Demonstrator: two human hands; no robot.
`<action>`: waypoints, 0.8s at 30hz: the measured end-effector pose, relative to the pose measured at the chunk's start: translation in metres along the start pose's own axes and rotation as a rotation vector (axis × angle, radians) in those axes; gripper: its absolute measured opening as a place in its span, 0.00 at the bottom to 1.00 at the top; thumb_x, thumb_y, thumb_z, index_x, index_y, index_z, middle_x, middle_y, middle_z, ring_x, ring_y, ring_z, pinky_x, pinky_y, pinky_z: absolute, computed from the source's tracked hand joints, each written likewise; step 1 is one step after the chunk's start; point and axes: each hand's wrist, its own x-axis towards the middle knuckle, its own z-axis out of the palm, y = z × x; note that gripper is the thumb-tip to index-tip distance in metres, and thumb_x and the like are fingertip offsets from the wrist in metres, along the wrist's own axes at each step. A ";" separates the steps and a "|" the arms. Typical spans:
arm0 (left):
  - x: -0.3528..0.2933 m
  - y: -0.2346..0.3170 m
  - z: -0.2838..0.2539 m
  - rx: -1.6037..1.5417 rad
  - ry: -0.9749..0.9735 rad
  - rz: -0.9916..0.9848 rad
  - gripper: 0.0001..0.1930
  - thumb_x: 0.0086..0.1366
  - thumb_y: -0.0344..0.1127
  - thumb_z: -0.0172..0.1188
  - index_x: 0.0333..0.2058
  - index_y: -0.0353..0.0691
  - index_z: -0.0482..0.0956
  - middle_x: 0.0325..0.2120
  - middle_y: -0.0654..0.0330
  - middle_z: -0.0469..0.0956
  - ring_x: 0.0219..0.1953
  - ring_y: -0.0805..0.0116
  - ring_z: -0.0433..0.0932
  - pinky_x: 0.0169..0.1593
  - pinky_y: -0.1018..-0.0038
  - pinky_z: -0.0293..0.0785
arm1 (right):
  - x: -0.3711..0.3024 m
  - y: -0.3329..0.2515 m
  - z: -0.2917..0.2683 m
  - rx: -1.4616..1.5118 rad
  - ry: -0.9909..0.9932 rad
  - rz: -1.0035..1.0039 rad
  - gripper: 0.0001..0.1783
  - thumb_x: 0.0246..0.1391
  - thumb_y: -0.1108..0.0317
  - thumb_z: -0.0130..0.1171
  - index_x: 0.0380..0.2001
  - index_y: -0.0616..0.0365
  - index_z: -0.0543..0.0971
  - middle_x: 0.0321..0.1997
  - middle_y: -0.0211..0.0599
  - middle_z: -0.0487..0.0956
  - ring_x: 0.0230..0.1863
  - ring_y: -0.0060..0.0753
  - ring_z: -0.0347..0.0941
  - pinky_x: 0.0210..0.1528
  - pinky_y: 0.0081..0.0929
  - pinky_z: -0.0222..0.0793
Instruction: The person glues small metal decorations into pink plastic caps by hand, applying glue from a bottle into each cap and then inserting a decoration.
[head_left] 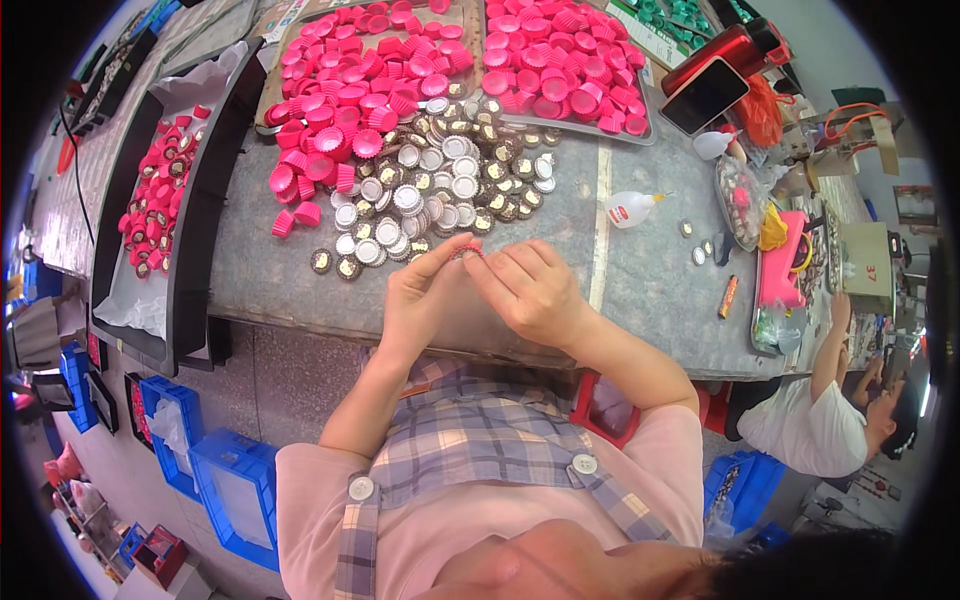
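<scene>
Fingertips of my left hand (pixel 420 300) and my right hand (pixel 535 295) meet over the near part of the table, pinching a small pink fluted cup (pixel 467 250) between them. Fingers partly cover it, so its inside cannot be made out. Just beyond my hands lies a heap of small scalloped discs (pixel 440 185), some white side up, others brown with a pale picture. Loose pink fluted cups (pixel 310 167) spill onto the table at the heap's left. A white squeeze bottle (pixel 630 208) with a narrow tip lies right of the heap.
Two trays of pink cups (pixel 370 75) stand at the back. At left, a long black tray (pixel 185 225) lined with white paper holds filled pink cups. A red flask (pixel 720 55), a phone (pixel 706 95) and an orange tube (pixel 728 297) lie right. Another person (pixel 810 425) sits at far right.
</scene>
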 end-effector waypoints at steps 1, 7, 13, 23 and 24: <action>0.000 -0.001 0.000 0.004 0.007 -0.003 0.14 0.61 0.28 0.48 0.45 0.33 0.70 0.39 0.55 0.74 0.39 0.73 0.73 0.42 0.76 0.72 | 0.001 0.003 0.001 0.001 0.000 -0.001 0.16 0.33 0.71 0.59 0.32 0.60 0.75 0.26 0.29 0.71 0.28 0.28 0.68 0.30 0.26 0.62; 0.004 0.000 -0.003 -0.152 -0.022 -0.166 0.15 0.59 0.28 0.50 0.47 0.36 0.70 0.40 0.59 0.74 0.39 0.75 0.72 0.42 0.78 0.70 | 0.002 0.006 0.002 0.493 0.025 0.496 0.21 0.41 0.67 0.58 0.42 0.59 0.70 0.32 0.39 0.72 0.36 0.38 0.69 0.38 0.32 0.65; 0.002 -0.003 -0.007 -0.271 -0.109 -0.243 0.18 0.59 0.29 0.51 0.49 0.36 0.66 0.42 0.55 0.72 0.44 0.68 0.72 0.45 0.73 0.71 | -0.006 0.003 0.004 1.123 -0.167 0.786 0.25 0.48 0.69 0.55 0.51 0.58 0.65 0.37 0.40 0.73 0.38 0.31 0.71 0.41 0.25 0.66; 0.014 -0.004 0.011 0.033 -0.022 -0.093 0.17 0.60 0.26 0.47 0.49 0.34 0.66 0.40 0.60 0.72 0.41 0.75 0.71 0.45 0.78 0.69 | -0.005 -0.005 0.025 1.511 0.146 1.107 0.16 0.51 0.71 0.52 0.44 0.63 0.69 0.35 0.29 0.74 0.37 0.19 0.69 0.40 0.17 0.65; 0.013 -0.003 0.012 0.036 -0.007 -0.079 0.17 0.60 0.26 0.47 0.49 0.34 0.66 0.40 0.60 0.72 0.41 0.75 0.71 0.45 0.78 0.69 | -0.003 -0.005 0.020 1.627 0.128 1.177 0.15 0.51 0.72 0.52 0.43 0.63 0.70 0.35 0.28 0.74 0.37 0.19 0.69 0.39 0.16 0.65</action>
